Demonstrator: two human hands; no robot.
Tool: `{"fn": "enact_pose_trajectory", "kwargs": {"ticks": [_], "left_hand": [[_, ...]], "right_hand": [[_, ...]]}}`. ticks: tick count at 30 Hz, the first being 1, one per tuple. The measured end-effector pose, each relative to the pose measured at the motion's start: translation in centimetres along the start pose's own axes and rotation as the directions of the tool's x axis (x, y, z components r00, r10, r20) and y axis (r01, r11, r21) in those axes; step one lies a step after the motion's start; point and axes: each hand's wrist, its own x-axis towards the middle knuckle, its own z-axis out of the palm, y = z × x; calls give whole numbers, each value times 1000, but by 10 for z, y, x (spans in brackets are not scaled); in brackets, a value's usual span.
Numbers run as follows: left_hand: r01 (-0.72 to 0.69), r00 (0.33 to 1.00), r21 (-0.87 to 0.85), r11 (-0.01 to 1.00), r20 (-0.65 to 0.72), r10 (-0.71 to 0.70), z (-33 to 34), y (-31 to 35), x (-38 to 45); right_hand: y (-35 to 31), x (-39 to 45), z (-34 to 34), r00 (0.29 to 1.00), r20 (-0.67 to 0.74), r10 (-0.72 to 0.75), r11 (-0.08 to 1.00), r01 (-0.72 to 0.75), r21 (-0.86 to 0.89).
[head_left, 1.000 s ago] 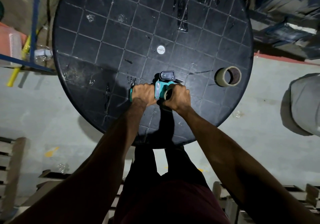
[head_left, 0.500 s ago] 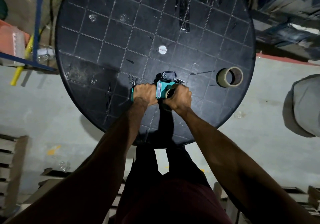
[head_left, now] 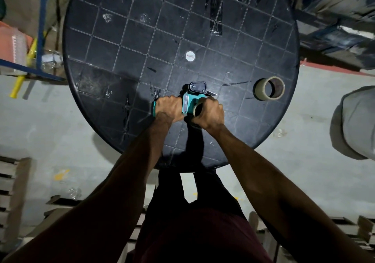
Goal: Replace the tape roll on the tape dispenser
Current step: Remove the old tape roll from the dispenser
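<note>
A teal tape dispenser (head_left: 189,102) with a black cutter head lies on the round black table (head_left: 121,39), near its front middle. My left hand (head_left: 169,108) is wrapped around the dispenser's handle. My right hand (head_left: 210,113) grips a tape roll (head_left: 197,108) seated against the dispenser's right side; only part of the roll's edge shows. A second tape roll (head_left: 268,88), tan with a brown core, stands alone on the table to the right, well apart from both hands.
A small white disc (head_left: 190,56) marks the table's centre. Strips of tape stick to the far part of the table (head_left: 215,19). Blue shelving (head_left: 40,39) stands left, a grey object (head_left: 355,124) right, wooden pallets (head_left: 12,191) on the floor.
Both hands stay on the dispenser and roll. My right hand has shifted slightly on the roll; the dispenser has barely moved.
</note>
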Motion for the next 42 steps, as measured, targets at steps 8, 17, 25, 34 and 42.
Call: {"fn": "enact_pose_trajectory", "kwargs": {"ticks": [8,17,25,34,42], "left_hand": [[-15,1000,25,1000,-2,15,-2,-1,-2],[-5,1000,20,1000,17,5,-1,2,1],[-7,1000,40,999,19,6,0,0,1],[-6,999,22,1000,35,5,-1,2,2],[17,999,62,998,49,-20,-1,1,0]], "right_hand": [[-1,-2,-2,999,26,-37,999,38,-34],[-2,-1,-4,999,33,-13,999,14,-39],[-3,0,-6,999,35,-6,999,8,-43],[14,-5,2,992,-3,125,985,-124,119],[30,-17,6,997,82,16,984,-30,178]]}}
